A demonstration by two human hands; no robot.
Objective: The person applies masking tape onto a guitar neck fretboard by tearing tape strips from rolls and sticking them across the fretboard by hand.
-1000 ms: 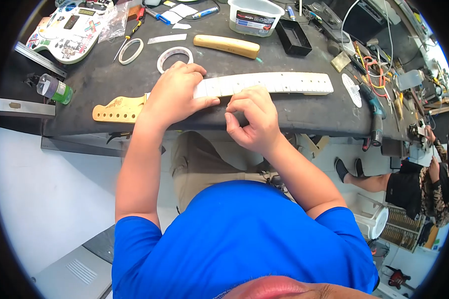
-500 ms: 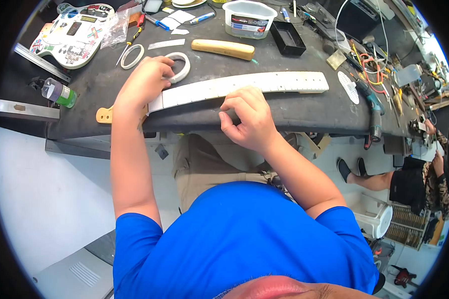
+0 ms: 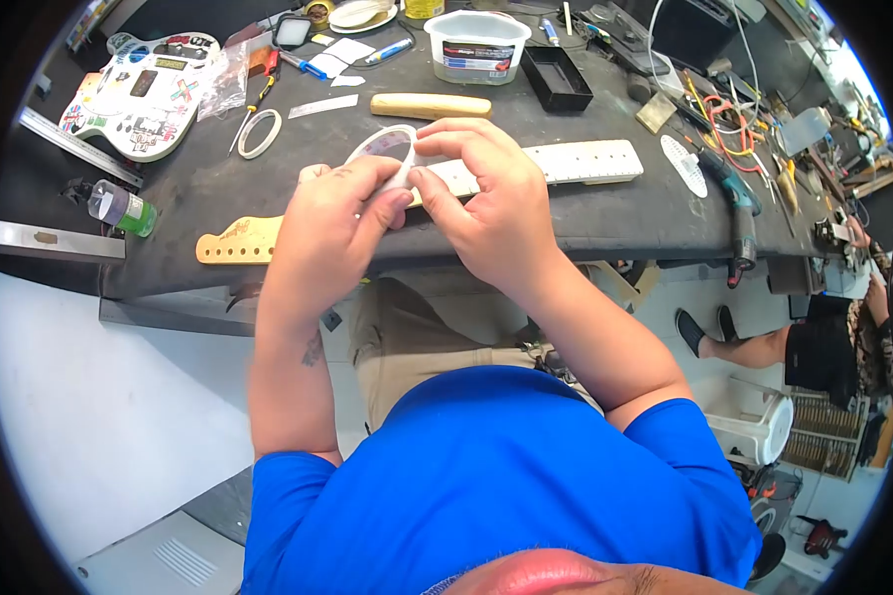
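Note:
A roll of masking tape [image 3: 399, 142] is held up between both hands, above the guitar neck. My left hand [image 3: 337, 223] is closed round the roll's near side with thumb and fingers. My right hand [image 3: 501, 183] pinches at the roll's right edge, its thumb and fingertips against the tape. Beneath them lies the guitar neck [image 3: 590, 162], its fretboard covered in white strips. The bare wooden headstock [image 3: 236, 243] sticks out to the left. My hands and the roll hide the neck's middle.
Behind the neck lie a wooden block [image 3: 432, 105], a second tape roll [image 3: 260, 135] and a metal ruler [image 3: 324, 106]. A plastic tub [image 3: 477, 59] and black tray [image 3: 556, 79] stand farther back. A drill [image 3: 742, 213] lies right, a stickered guitar body [image 3: 144, 94] left.
My left hand has lifted the tape roll from the table and brought it right, over the neck. My right hand has moved up to meet it and taken hold of its edge.

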